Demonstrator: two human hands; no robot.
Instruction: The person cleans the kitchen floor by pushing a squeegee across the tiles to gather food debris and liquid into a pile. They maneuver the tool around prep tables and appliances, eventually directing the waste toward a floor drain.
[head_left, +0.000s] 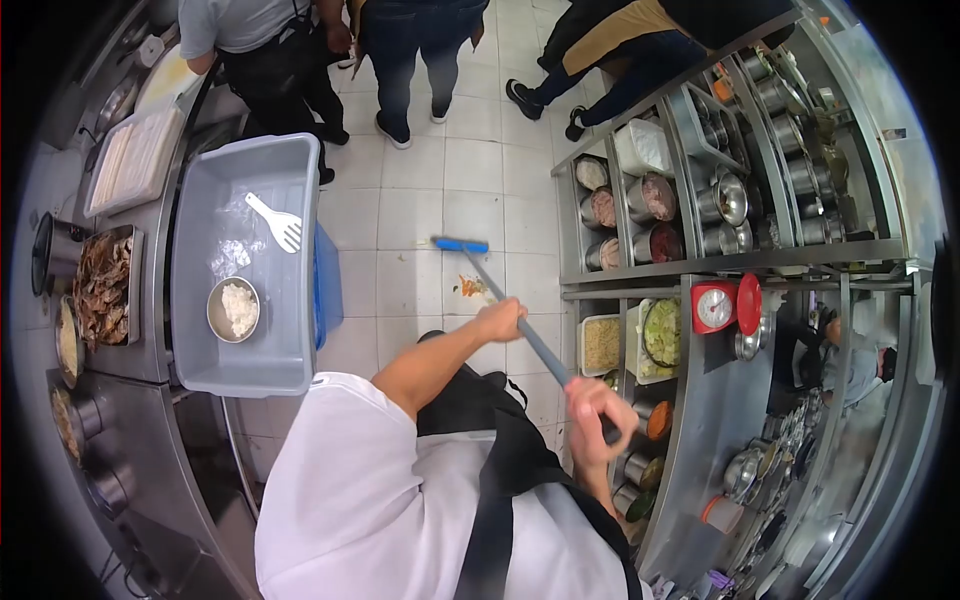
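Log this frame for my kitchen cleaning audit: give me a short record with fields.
left hand: fingers round broom handle, nearer the head
right hand: grips the handle higher up
broom head: blue, on the floor by an orange spill
tub: grey, holds a spatula and a bowl
shelves: steel, with containers
people: standing beyond

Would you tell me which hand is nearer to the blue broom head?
Left. The left hand grips the handle partway toward the blue broom head; the right hand grips it farther back.
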